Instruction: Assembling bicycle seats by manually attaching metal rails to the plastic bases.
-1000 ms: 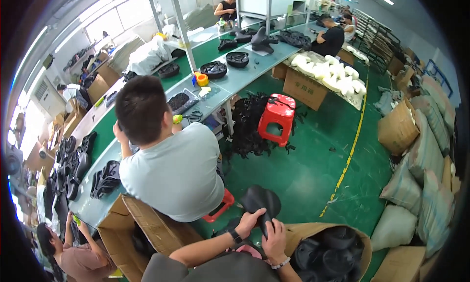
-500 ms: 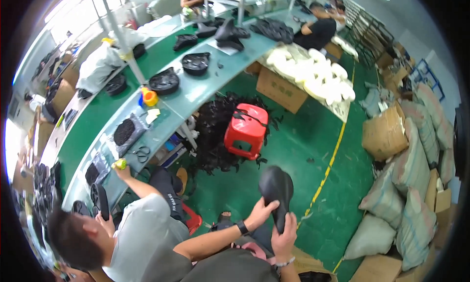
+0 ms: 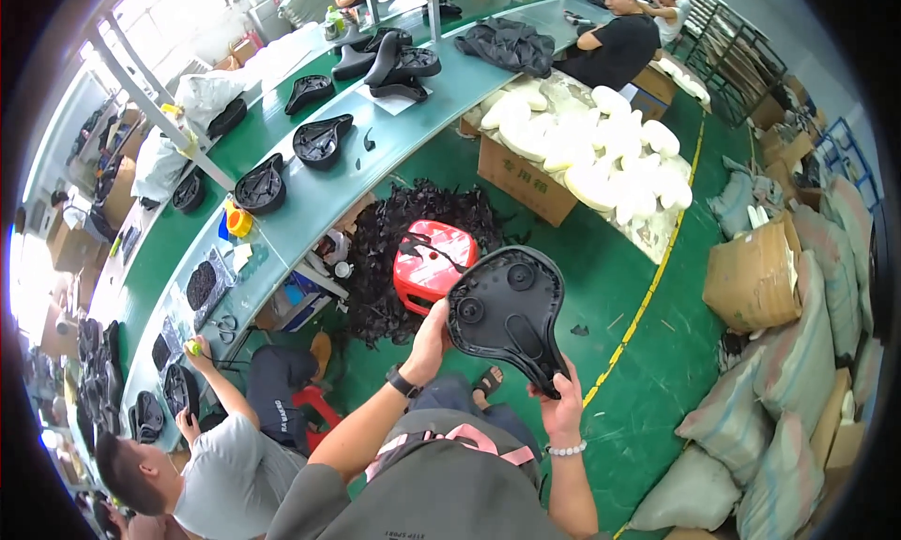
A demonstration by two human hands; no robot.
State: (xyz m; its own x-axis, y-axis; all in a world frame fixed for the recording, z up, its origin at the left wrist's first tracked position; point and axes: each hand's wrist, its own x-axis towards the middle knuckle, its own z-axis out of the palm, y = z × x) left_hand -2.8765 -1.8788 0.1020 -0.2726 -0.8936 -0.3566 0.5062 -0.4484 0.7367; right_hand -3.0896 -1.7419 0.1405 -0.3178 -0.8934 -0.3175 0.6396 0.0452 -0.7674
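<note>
A black bicycle saddle [image 3: 502,310] is held up in front of me, its hollow underside facing me and its narrow nose pointing down to the right. My left hand [image 3: 434,338] grips the wide rear edge at its left side. Around the nose, my right hand [image 3: 563,404] is closed with the thumb on the near face. Two round sockets and a ribbed channel show on the saddle's underside. Beyond it on the floor stands a red plastic stool [image 3: 436,258] with a black strip lying over it.
To the left a curved workbench [image 3: 375,169] carries several saddles [image 3: 322,141] and scissors [image 3: 223,328]. A seated co-worker [image 3: 221,474] is close on my left. Black scraps [image 3: 375,305] surround the stool. White foam pads [image 3: 601,155] lie ahead; sacks [image 3: 699,474] and a carton [image 3: 755,273] stand right.
The saddle has been turned over, from its smooth top to its underside. My left hand has moved from near the nose to the wide rear edge. The view has shifted slightly.
</note>
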